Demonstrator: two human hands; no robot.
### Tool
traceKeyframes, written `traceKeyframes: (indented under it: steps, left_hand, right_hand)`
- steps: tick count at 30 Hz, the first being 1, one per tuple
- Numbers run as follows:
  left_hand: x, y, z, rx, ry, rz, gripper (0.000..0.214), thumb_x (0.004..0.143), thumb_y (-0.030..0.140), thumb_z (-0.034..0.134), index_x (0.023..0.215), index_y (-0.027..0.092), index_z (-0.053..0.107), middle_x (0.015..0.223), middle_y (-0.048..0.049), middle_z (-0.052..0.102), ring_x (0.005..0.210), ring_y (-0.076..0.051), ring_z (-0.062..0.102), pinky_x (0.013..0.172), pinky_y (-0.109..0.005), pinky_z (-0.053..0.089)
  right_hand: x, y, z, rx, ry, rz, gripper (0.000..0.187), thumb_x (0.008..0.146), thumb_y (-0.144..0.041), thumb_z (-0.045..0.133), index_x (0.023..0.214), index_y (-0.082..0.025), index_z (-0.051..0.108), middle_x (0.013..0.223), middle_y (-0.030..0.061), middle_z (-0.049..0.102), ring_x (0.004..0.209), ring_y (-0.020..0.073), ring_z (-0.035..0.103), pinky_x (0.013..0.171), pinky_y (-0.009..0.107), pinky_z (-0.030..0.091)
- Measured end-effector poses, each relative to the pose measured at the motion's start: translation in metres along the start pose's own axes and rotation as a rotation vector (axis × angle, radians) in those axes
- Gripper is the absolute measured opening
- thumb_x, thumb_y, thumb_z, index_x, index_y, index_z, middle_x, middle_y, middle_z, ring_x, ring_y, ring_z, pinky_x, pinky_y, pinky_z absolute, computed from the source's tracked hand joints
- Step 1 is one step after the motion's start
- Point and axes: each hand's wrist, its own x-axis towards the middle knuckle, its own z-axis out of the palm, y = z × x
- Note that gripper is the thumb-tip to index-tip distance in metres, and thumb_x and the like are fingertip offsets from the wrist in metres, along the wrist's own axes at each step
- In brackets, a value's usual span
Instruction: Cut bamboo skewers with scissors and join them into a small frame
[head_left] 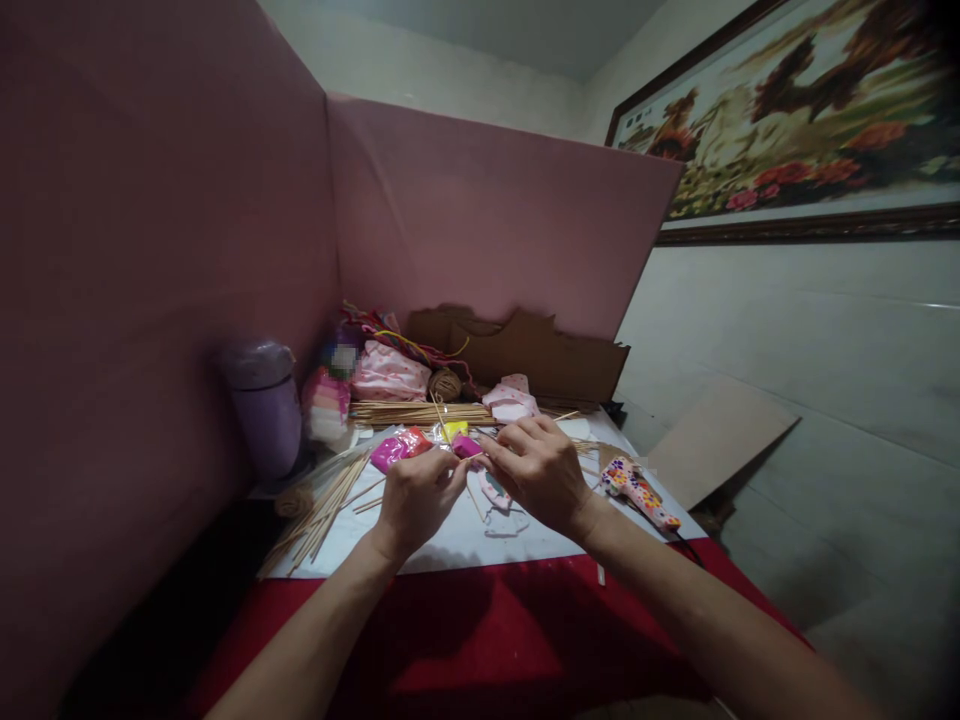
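Note:
My left hand (421, 495) is closed in a pinch above the white sheet (442, 540). Opposite it, my right hand (541, 470) also has its fingers pinched together. Between the fingertips runs a short, thin wooden stick (472, 458), gripped from both sides. A small dark tip shows by the right fingers; I cannot make out what it is. Just behind the hands lie magenta packets (388, 453) and a yellow packet (454, 430). Another thin stick (477, 503) and a piece of clear plastic (506, 522) rest on the sheet below the hands.
Loose wooden sticks (326, 515) fan out at left, near a purple container (268, 410). A long stick bundle (412, 413), twine ball (445, 385) and cardboard (517, 345) stand behind. A flower-patterned glue gun (641, 493) lies at right. Pink panels (480, 220) enclose the back and left.

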Motion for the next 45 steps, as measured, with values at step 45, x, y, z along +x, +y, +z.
traceKeyframes:
  steps: [45]
  left_hand:
    - [0.013,-0.015,-0.001,-0.933,0.237,-0.692,0.028,0.061,0.034,0.075,0.073,0.011,0.065,0.066,-0.0052,0.07,0.064,-0.015,0.065,0.063,-0.024,0.049]
  right_hand:
    - [0.023,-0.059,0.079,1.194,-0.154,0.625,0.014,0.074,-0.017,0.057,0.062,-0.016,0.063,0.053,-0.0022,0.06,0.047,0.0088,0.054,0.047,0.018,0.039]
